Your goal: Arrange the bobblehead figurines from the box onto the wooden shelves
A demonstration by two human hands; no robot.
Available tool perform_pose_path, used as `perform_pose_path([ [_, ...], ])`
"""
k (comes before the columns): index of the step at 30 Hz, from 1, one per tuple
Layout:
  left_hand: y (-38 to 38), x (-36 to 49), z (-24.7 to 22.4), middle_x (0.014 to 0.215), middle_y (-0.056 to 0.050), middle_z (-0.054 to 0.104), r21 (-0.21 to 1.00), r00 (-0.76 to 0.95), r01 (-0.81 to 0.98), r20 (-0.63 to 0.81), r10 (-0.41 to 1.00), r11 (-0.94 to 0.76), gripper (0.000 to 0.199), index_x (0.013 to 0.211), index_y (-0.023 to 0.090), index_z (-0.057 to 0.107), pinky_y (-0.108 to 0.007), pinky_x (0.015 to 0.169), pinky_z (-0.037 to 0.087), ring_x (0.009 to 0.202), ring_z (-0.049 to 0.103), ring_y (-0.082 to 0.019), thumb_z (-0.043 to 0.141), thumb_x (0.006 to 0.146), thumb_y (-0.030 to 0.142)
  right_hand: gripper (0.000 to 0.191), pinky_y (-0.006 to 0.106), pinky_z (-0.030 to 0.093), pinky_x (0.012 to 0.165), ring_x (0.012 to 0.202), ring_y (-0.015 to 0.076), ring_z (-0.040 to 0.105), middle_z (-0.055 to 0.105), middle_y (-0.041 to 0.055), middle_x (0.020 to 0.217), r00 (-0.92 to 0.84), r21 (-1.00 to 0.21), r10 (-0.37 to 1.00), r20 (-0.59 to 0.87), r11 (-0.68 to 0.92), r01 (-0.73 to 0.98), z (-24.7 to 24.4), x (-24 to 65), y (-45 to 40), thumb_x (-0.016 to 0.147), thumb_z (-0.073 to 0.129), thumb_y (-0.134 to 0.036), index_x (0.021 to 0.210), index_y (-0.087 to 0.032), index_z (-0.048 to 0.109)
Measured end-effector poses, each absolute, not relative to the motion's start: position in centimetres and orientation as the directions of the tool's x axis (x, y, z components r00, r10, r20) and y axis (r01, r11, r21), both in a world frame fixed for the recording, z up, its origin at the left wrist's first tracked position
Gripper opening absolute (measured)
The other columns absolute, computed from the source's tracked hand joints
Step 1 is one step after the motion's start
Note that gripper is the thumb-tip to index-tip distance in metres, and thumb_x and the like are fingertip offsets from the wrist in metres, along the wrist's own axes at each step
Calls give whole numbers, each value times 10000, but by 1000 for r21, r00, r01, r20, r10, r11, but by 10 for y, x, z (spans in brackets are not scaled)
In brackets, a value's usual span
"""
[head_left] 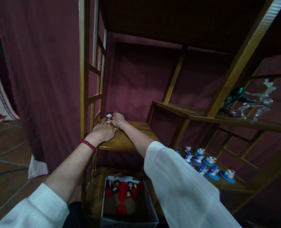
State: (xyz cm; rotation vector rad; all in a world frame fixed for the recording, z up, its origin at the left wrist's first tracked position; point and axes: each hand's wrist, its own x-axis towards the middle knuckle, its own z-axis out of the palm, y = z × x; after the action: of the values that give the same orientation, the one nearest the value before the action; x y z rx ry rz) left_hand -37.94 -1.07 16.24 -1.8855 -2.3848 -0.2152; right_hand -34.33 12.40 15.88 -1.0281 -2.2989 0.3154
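A small figurine (109, 116) with dark hair and red details stands upright at the back left of the wooden shelf (135, 139). My right hand (118, 119), with a silver bangle at the wrist, has its fingers closed against the figurine's right side. Just in front of it, my left hand (104, 131) lies low over the shelf with its fingers stretched out towards the figurine's base. Red beads circle the left wrist. Below, an open box (152, 207) holds several similar figurines (130, 185) and red round pieces (121, 209).
Left of the shelf rises a lattice side frame (84, 79), beside a dark red curtain (40, 79). Blue and white figurines (213, 171) stand in rows on a lower right shelf. A clear glass deer ornament (259, 101) occupies the right shelf, near wooden posts (240, 53).
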Motion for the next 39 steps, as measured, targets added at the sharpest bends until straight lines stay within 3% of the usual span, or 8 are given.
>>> perform_pose_path([
  [3,-12,-379,163,1375,-216,368,79,-232,972,179,956,221,641,1299,26,401,-383,1034,244,1288,320,-277,208,866,458,347,258,460,750,844,179,614,661,47,900,-541,-432,760,360,650,625,162,-341,120,607,729,-286,904,-180,586],
  [15,-9,-382,160,1375,-218,366,75,-212,977,201,956,201,670,1321,10,360,-401,1021,258,1281,328,-291,179,864,466,372,250,455,755,921,189,608,661,57,994,-513,-431,785,346,619,657,164,-342,112,632,720,-322,949,-178,589],
  [25,-7,-384,158,1366,-190,393,76,-222,975,220,950,210,627,1309,65,396,-391,1013,271,1274,349,-269,203,866,465,361,233,456,712,901,178,610,658,56,971,-495,-403,804,329,593,697,169,-342,103,653,706,-319,962,-173,590],
  [33,-7,-385,157,1341,-213,419,67,-204,979,220,954,194,669,1304,10,387,-389,1009,279,1250,374,-291,185,860,468,353,226,452,730,901,164,609,657,47,979,-510,-401,801,314,599,693,171,-341,102,668,692,-306,980,-183,582],
  [39,-5,-386,155,1352,-195,414,57,-204,979,230,952,196,658,1313,44,384,-377,1007,285,1255,373,-271,176,861,475,390,241,463,747,925,184,610,658,60,984,-502,-424,801,326,599,679,168,-343,106,643,714,-297,991,-177,584],
])
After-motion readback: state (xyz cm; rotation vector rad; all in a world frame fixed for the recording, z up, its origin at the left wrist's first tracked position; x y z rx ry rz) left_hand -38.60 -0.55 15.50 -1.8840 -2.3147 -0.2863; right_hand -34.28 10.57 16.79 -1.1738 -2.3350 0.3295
